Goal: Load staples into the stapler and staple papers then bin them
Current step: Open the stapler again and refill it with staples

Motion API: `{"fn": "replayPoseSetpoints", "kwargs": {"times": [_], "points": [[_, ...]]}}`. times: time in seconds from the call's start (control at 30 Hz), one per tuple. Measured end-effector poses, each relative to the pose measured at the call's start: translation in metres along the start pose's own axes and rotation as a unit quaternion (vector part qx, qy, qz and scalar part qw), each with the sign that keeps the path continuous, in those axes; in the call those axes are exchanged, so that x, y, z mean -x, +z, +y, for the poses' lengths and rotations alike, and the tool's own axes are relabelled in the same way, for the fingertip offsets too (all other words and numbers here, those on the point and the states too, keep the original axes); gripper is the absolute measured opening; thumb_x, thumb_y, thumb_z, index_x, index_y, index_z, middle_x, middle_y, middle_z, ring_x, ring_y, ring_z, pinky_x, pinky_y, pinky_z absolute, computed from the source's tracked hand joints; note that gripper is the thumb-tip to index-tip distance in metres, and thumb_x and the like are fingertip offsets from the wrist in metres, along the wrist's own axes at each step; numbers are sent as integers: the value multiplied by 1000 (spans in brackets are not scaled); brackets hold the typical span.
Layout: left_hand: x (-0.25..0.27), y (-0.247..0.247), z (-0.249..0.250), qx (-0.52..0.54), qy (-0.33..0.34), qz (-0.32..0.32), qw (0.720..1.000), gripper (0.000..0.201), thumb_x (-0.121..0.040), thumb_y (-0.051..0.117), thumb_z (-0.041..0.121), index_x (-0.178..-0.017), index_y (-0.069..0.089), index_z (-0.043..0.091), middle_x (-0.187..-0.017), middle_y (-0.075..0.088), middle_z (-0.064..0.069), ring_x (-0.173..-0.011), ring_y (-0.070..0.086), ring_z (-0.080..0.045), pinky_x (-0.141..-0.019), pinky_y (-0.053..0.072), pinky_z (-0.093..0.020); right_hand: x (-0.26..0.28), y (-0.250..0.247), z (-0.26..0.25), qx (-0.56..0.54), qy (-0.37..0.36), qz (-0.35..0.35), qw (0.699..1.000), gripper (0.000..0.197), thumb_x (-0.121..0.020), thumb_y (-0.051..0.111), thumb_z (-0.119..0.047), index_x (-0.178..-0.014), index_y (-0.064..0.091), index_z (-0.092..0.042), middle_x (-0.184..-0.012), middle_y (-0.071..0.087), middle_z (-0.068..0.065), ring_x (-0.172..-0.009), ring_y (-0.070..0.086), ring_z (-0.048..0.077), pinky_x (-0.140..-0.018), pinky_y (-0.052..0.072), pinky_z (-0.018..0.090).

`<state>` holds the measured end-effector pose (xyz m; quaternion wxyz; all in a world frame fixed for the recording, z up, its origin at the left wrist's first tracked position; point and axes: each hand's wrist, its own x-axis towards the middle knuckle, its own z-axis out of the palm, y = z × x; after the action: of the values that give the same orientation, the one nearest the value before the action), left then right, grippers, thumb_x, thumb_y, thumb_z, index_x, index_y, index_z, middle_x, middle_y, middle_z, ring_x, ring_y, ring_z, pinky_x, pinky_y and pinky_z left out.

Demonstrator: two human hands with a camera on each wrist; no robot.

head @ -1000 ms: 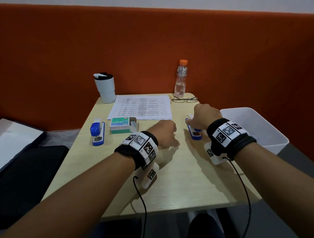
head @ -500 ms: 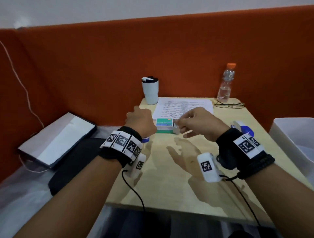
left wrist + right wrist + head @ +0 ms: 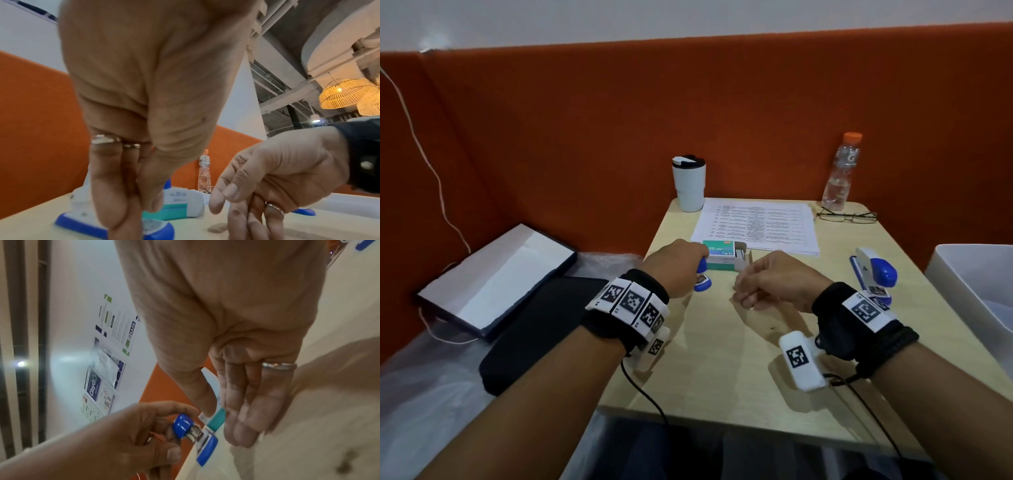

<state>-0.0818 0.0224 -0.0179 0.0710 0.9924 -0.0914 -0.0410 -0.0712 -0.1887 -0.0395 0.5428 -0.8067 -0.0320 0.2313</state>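
The left hand (image 3: 677, 264) grips a blue stapler (image 3: 702, 278) near the table's (image 3: 722, 370) left edge. The right hand (image 3: 774, 281) hangs over the middle, fingers loosely bent and holding nothing. A white bin (image 3: 969, 287) stands off the right edge. Papers (image 3: 756, 224) lie by the far edge. Just in front of them sits the open staple box (image 3: 724, 260). A second stapler (image 3: 875, 272) lies near the right edge.
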Motion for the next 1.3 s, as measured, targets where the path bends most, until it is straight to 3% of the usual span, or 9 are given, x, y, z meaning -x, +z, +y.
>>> {"fn": "replayPoseSetpoints", "kwargs": {"times": [0.1, 0.2, 0.43, 0.5, 0.6, 0.73, 0.9, 1.03, 1.3], "points": [[-1, -4, 6, -18, 14, 12, 1000, 30, -96, 68, 16, -125, 62, 16, -117, 65, -10, -83, 65, -24, -72, 56, -35, 1, -1, 3, 16, 3, -1, 1000, 10, -94, 74, -1, -102, 75, 5, -96, 81, 23, -65, 69, 17, -61, 60, 23], [-5, -11, 10, -61, 24, 24, 998, 31, -91, 73, 31, -121, 68, 22, -108, 69, -4, -85, 62, -23, -65, 43, -30, 3, -2, 1, 37, 2, 2, 999, 3, -91, 77, 0, -92, 75, -2, -87, 82, 17, -65, 70, 16, -64, 60, 25], [-6, -19, 33, -91, 74, 45, 992, 45, -82, 75, 60, -115, 77, 29, -98, 73, 4, -87, 62, -17, -67, 44, -29, 4, -4, 2, 87, -21, 33, 995, 43, -74, 96, -12, -107, 71, -4, -74, 76, 17, -62, 69, 16, -67, 62, 28], [-7, -15, 46, -97, 88, 51, 990, 46, -83, 71, 66, -111, 78, 31, -98, 72, 6, -85, 57, -16, -76, 39, -33, 6, -8, 3, 108, -33, 30, 993, 48, -68, 99, -16, -108, 73, -9, -84, 79, 21, -65, 69, 16, -68, 61, 28], [-7, -8, 64, -57, 104, 48, 992, 37, -86, 74, 57, -109, 77, 28, -105, 60, 2, -90, 57, -19, -81, 48, -37, 7, -19, 6, 165, -41, 37, 985, 49, -64, 100, -18, -106, 76, -18, -89, 81, 14, -67, 70, 14, -64, 59, 26], [-10, 0, 88, 7, 113, 34, 993, 22, -85, 78, 44, -81, 69, 24, -80, 58, 2, -75, 61, -23, -61, 47, -32, 12, -39, 12, 245, -39, 44, 968, 37, -65, 100, -20, -96, 79, -23, -71, 75, 1, -59, 66, 12, -62, 55, 27], [-13, 3, 119, -13, 141, 26, 990, 25, -86, 78, 39, -89, 74, 15, -76, 58, -2, -74, 61, -27, -58, 43, -32, 24, -62, 22, 310, -49, 55, 948, 21, -66, 100, -24, -74, 81, -26, -69, 76, -2, -59, 65, 8, -59, 50, 19], [-13, 9, 133, -26, 155, 25, 987, 24, -90, 75, 36, -91, 70, 12, -73, 50, 0, -72, 52, -26, -63, 43, -33, 30, -73, 29, 334, -57, 53, 939, 31, -68, 99, -27, -57, 70, -30, -56, 65, -10, -54, 56, 9, -58, 43, 21], [-11, 12, 132, -21, 150, 36, 988, 26, -89, 74, 41, -85, 67, 16, -75, 57, -1, -72, 56, -24, -76, 54, -42, 31, -72, 26, 398, -74, 52, 913, 30, -65, 101, -33, -82, 83, -15, -77, 79, 4, -67, 67, 18, -65, 52, 27]]}}
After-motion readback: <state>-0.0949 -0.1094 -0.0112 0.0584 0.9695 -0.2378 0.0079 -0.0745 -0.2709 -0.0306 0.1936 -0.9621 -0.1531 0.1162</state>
